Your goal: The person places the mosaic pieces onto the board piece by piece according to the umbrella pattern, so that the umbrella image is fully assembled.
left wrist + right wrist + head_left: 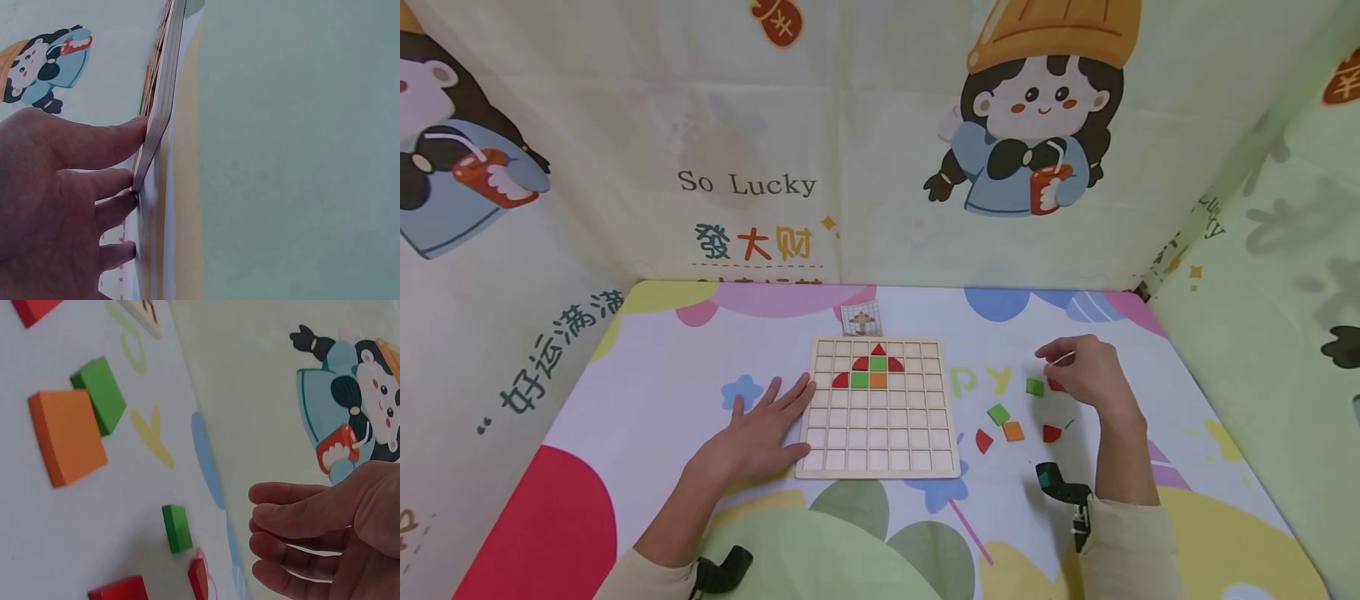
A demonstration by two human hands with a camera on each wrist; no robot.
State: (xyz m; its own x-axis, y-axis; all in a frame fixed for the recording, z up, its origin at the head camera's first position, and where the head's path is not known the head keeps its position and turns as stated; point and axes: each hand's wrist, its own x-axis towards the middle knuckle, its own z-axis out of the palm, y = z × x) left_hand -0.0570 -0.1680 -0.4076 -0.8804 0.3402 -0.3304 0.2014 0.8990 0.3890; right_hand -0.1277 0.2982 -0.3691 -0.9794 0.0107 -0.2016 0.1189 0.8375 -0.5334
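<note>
A square wooden grid board (880, 437) lies on the table. My left hand (763, 433) rests beside it, straight fingers spread against its left edge; in the left wrist view the thumb (109, 145) touches the rim. Set in the upper cells are a red triangle (878, 350), green squares (878, 364), an orange square (878, 381) and red quarter-round pieces (841, 381). My right hand (1086, 371) hovers over the loose pieces at the right, fingers loosely bent with nothing visible in them. Under it lies a red piece (1057, 386), partly hidden, near a green square (1034, 387).
Between the board and my right hand lie another green square (998, 414), an orange square (1013, 431) and red quarter-round pieces (984, 442). A small pattern card (861, 318) sits just beyond the board's far edge. Printed cloth walls (880, 167) stand behind and at both sides.
</note>
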